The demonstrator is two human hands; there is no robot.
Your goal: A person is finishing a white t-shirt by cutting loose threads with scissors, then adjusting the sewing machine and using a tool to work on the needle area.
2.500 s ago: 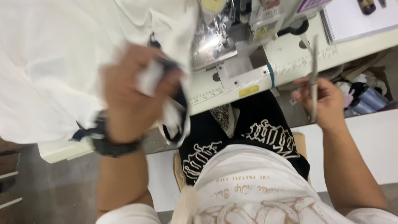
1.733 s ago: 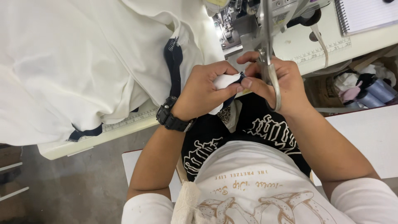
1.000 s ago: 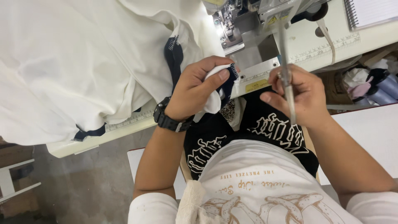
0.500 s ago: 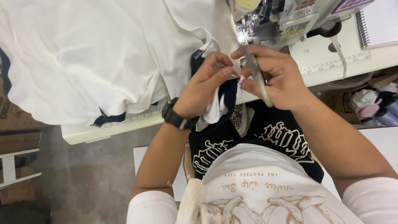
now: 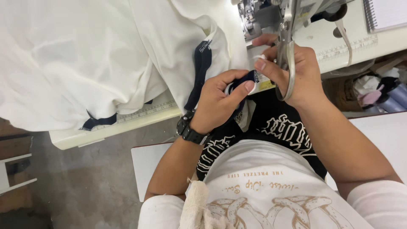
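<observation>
Since half a second ago your right hand (image 5: pixel 292 68) is lifting the scissors (image 5: pixel 288 55) toward one o'clock, fingers curled through the handles, while your left hand (image 5: pixel 220 101) is pinching the navy trim (image 5: pixel 246 80) at centre, trimming apparently still unfinished.

The garment (image 5: pixel 106 55) heaped on my table is plain white, trimmed with a navy band (image 5: pixel 202 68) that carries small white lettering. The bit I pinch in my left hand (image 5: pixel 218 101) is navy edged in white. My scissors (image 5: pixel 287 51) are bare silver steel. The watch (image 5: pixel 190 129) on my wrist is black. The table (image 5: pixel 335 40) is cream with a printed black ruler scale along its edge. My shorts (image 5: pixel 280 127) are black with white gothic lettering; my shirt (image 5: pixel 271 191) is white with a tan pretzel print.
</observation>
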